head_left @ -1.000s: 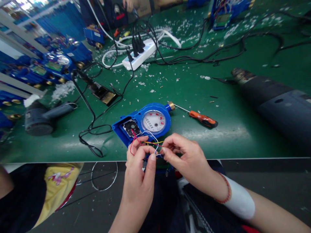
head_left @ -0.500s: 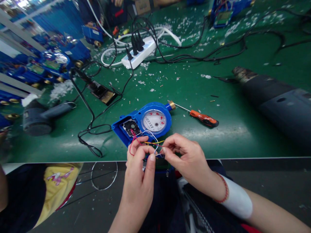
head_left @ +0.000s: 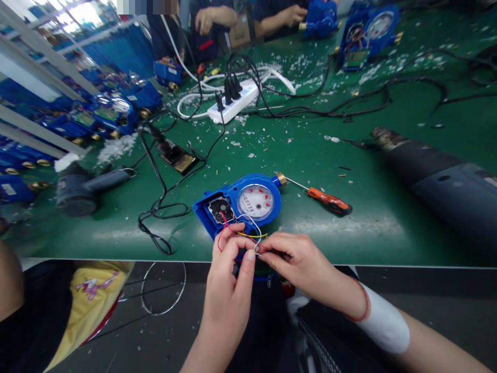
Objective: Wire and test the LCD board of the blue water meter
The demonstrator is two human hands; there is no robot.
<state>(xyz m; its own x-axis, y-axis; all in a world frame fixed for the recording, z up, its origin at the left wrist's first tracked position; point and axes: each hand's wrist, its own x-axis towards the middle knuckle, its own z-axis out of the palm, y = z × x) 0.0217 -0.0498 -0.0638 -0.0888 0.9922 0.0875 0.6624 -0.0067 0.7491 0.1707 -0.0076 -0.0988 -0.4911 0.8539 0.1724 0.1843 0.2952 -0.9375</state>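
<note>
A blue water meter (head_left: 243, 202) with a round white dial lies on the green table near its front edge. Thin red, yellow, white and blue wires (head_left: 243, 233) run out of its open black compartment toward me. My left hand (head_left: 229, 280) pinches these wires between thumb and fingers just below the meter. My right hand (head_left: 298, 264) pinches the same bundle from the right, fingertips almost touching the left thumb. Both hands hover over the table's front edge.
An orange-handled screwdriver (head_left: 330, 202) lies right of the meter. A dark heat gun (head_left: 81, 189) and black cables lie left, a white power strip (head_left: 233, 101) behind. A large grey tool (head_left: 435, 173) lies right. Other people work at the far side; more blue meters (head_left: 112, 111) stack left.
The view has tilted up and shifted, showing more of the far table and other workers. My hands stay pinched on the wires, now lower in the picture.
</note>
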